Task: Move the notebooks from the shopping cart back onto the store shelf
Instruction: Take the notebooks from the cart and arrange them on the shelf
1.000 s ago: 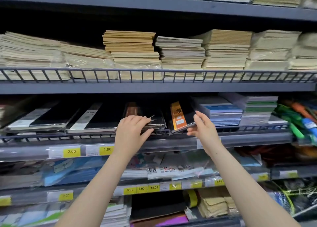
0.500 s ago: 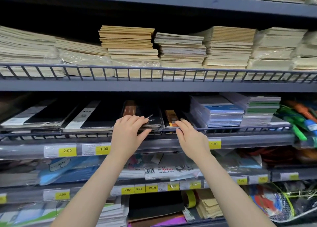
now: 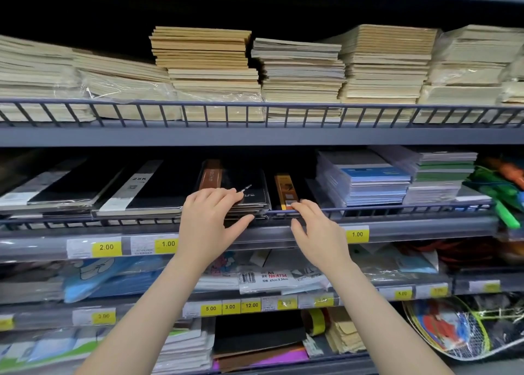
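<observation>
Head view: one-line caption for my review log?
Left hand steadies brown-banded notebooks; right hand rests at orange-banded notebook.

both arms reach forward; left grip (image 3: 209, 221) and right grip (image 3: 317, 230) palm-down, fingers loosely spread.

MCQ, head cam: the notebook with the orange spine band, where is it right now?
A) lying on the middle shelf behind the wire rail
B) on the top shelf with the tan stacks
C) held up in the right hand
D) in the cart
A: the orange-banded notebook lies flat on the middle shelf behind the wire rail, with the right hand open at the rail in front of it, gripping nothing.
</observation>
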Tool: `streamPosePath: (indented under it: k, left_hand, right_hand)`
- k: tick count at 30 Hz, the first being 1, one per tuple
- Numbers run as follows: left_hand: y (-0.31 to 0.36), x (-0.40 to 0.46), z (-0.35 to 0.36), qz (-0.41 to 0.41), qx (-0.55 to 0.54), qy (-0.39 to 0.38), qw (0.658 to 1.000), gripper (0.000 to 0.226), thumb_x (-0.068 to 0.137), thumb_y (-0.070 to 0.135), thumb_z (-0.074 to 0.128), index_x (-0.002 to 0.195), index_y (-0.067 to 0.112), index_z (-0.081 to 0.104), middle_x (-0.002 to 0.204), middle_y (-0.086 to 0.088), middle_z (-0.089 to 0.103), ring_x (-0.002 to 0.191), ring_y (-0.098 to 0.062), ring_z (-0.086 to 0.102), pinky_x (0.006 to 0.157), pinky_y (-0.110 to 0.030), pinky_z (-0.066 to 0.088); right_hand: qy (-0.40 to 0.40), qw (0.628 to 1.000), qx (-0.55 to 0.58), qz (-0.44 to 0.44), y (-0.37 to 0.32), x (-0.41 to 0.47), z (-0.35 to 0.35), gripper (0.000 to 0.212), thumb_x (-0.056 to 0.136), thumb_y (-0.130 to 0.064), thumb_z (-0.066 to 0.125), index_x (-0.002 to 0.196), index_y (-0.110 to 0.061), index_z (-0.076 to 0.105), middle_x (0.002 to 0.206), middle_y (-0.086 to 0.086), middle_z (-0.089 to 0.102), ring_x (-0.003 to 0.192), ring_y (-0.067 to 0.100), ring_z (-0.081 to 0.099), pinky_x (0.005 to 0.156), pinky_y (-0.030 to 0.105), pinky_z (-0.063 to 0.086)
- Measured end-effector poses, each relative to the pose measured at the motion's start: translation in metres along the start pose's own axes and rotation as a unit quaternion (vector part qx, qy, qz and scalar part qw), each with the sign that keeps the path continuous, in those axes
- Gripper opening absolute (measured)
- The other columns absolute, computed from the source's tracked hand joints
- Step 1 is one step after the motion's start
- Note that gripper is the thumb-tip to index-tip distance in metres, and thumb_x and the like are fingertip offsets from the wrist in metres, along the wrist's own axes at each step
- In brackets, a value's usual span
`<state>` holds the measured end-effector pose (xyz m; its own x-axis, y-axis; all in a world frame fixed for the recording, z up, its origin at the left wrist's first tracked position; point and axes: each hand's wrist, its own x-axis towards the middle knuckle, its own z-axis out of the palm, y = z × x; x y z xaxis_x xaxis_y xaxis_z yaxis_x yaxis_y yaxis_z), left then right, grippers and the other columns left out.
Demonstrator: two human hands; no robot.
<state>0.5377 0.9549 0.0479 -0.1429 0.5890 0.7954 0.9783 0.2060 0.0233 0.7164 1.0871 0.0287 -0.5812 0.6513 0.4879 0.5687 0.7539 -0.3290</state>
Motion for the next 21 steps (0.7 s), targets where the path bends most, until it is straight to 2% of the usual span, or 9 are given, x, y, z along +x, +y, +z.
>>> streamPosePath:
  k: [3, 6, 9, 11, 13, 15, 17, 19, 21]
  left_hand:
    - [0.001, 0.004, -0.006, -0.004, 0.001, -0.041, 0.999, 0.046, 0.078, 0.054, 0.058, 0.107, 0.019, 0.065, 0.108, 0.004, 0.067, 0.101, -0.020, 0.060, 0.089, -0.037, 0.042]
    - [0.003, 0.011, -0.019, -0.008, 0.004, -0.128, 0.992, 0.050, 0.074, 0.052, 0.060, 0.110, 0.017, 0.060, 0.111, 0.002, 0.064, 0.102, -0.023, 0.057, 0.089, -0.040, 0.043]
    - [0.005, 0.023, -0.034, -0.009, 0.008, -0.246, 0.969, 0.058, 0.070, 0.050, 0.067, 0.114, 0.014, 0.057, 0.115, -0.003, 0.062, 0.103, -0.027, 0.056, 0.091, -0.043, 0.044]
    - [0.006, 0.034, -0.047, -0.025, -0.018, -0.326, 0.945, 0.060, 0.071, 0.047, 0.069, 0.118, 0.011, 0.055, 0.118, -0.007, 0.060, 0.106, -0.029, 0.056, 0.094, -0.045, 0.045]
    - [0.005, 0.046, -0.064, -0.056, -0.079, -0.353, 0.930, 0.055, 0.075, 0.040, 0.069, 0.119, 0.009, 0.055, 0.118, -0.009, 0.058, 0.107, -0.029, 0.056, 0.093, -0.043, 0.047]
    - [0.004, 0.058, -0.089, -0.080, -0.115, -0.352, 0.925, 0.046, 0.079, 0.036, 0.067, 0.115, 0.010, 0.057, 0.113, -0.007, 0.058, 0.102, -0.027, 0.057, 0.083, -0.039, 0.051]
    - [0.008, 0.064, -0.124, -0.116, -0.122, -0.365, 0.916, 0.038, 0.083, 0.037, 0.064, 0.111, 0.012, 0.056, 0.111, -0.005, 0.057, 0.096, -0.027, 0.059, 0.070, -0.033, 0.048]
    - [0.012, 0.063, -0.161, -0.160, -0.123, -0.411, 0.889, 0.038, 0.087, 0.037, 0.058, 0.115, 0.012, 0.054, 0.116, -0.006, 0.055, 0.097, -0.031, 0.060, 0.067, -0.034, 0.045]
    - [0.012, 0.056, -0.201, -0.191, -0.114, -0.467, 0.856, 0.048, 0.084, 0.049, 0.047, 0.117, 0.015, 0.052, 0.120, -0.004, 0.054, 0.099, -0.031, 0.060, 0.074, -0.037, 0.049]
  right_hand:
    - [-0.013, 1.000, 0.011, 0.017, -0.006, -0.001, -0.004, 0.041, 0.092, -0.029, 0.044, 0.133, -0.025, 0.042, 0.144, -0.012, 0.037, 0.072, 0.015, 0.064, 0.056, 0.027, 0.045]
    - [-0.024, 0.999, -0.006, -0.021, -0.017, 0.001, -0.013, 0.038, 0.087, -0.020, 0.052, 0.124, -0.020, 0.047, 0.137, 0.000, 0.046, 0.052, 0.015, 0.054, 0.040, 0.023, 0.036]
    - [-0.099, 0.995, -0.020, 0.007, -0.030, -0.001, -0.032, 0.041, 0.085, -0.018, 0.052, 0.125, -0.017, 0.045, 0.134, 0.001, 0.044, 0.056, 0.019, 0.057, 0.041, 0.025, 0.035]
    - [-0.173, 0.984, -0.033, 0.013, -0.036, -0.006, -0.050, 0.043, 0.087, -0.020, 0.050, 0.129, -0.016, 0.042, 0.136, 0.001, 0.041, 0.066, 0.025, 0.061, 0.045, 0.031, 0.042]
    - [-0.246, 0.968, -0.041, 0.001, -0.042, -0.007, -0.071, 0.042, 0.090, -0.022, 0.045, 0.132, -0.018, 0.040, 0.137, 0.001, 0.039, 0.081, 0.028, 0.063, 0.059, 0.038, 0.050]
    - [-0.328, 0.944, -0.033, 0.007, -0.048, -0.004, -0.094, 0.040, 0.091, -0.022, 0.043, 0.131, -0.022, 0.041, 0.135, 0.001, 0.039, 0.095, 0.030, 0.062, 0.074, 0.041, 0.052]
    - [-0.427, 0.903, -0.023, 0.029, -0.056, -0.001, -0.119, 0.038, 0.091, -0.021, 0.044, 0.128, -0.024, 0.046, 0.133, 0.003, 0.043, 0.108, 0.031, 0.057, 0.084, 0.039, 0.048]
    - [-0.488, 0.872, -0.008, 0.039, -0.068, -0.003, -0.149, 0.035, 0.090, -0.020, 0.045, 0.125, -0.025, 0.051, 0.131, 0.005, 0.050, 0.112, 0.030, 0.054, 0.088, 0.036, 0.045]
    - [-0.509, 0.859, 0.011, 0.055, -0.085, -0.005, -0.181, 0.035, 0.090, -0.018, 0.043, 0.124, -0.022, 0.054, 0.125, 0.006, 0.058, 0.109, 0.029, 0.057, 0.084, 0.033, 0.047]
